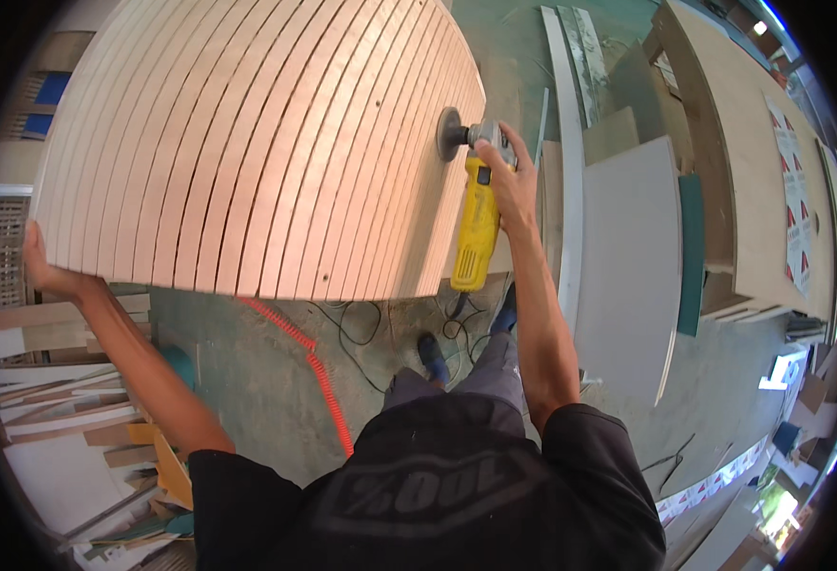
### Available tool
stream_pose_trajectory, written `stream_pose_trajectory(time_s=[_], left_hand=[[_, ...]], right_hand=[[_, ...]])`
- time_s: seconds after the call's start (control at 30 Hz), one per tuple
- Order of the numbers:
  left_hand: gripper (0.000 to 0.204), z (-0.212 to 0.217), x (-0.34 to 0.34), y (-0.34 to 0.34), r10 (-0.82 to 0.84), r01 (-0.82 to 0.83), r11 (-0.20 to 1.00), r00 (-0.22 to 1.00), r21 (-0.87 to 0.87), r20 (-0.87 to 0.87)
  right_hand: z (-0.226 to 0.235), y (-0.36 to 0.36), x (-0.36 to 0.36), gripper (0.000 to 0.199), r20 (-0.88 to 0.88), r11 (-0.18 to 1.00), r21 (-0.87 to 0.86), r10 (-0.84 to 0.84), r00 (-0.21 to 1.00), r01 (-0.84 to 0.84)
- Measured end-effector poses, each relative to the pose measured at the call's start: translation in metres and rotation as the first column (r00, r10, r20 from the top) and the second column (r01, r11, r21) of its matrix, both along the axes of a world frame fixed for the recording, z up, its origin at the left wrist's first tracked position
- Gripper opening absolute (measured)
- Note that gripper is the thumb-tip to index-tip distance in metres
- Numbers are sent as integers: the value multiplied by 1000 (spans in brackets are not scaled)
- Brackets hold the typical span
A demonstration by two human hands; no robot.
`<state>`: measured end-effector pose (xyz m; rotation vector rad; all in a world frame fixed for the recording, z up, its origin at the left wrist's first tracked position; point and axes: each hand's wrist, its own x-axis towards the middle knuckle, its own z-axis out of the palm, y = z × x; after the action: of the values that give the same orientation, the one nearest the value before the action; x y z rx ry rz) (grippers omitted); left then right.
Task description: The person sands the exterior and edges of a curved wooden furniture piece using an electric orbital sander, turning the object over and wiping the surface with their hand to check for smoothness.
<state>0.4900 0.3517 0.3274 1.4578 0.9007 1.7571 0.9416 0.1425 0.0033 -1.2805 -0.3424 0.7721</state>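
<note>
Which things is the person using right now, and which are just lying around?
In use:
- yellow-and-grey angle grinder, in the right hand
- curved, slatted wooden panel, left hand at its edge

Seemingly just lying around:
- coiled orange-red hose
- pale grey flat board

One fisheye view looks steeply down from head height: shirt point(428, 514) nearest at bottom centre, panel point(247, 143) close across upper left, shoes point(431, 350) farther below, near centre.
</note>
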Motion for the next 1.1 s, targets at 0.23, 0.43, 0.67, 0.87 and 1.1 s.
stream_pose_trajectory(time_s=[0.23,0.43,0.67,0.87,1.1], left_hand=[[48,-2,23,16,72,-69,985,997,157,-18],[44,0,38,5,95,-99,977,995,186,32],[40,-3,34,8,143,-135,969,989,206,-28],[37,-4,42,-4,154,-148,973,988,175,-18],[44,-9,17,-3,34,-35,999,999,30,40]], right_hand=[[-24,-112,-119,67,17,998,-65,-1,1000,2],[-9,-169,-183,65,-9,995,-103,5,1000,-6],[25,-167,-184,65,-71,999,-14,43,997,-44],[49,-123,-140,67,225,999,18,28,974,-33],[43,-42,-47,70,83,995,57,79,993,-84]])
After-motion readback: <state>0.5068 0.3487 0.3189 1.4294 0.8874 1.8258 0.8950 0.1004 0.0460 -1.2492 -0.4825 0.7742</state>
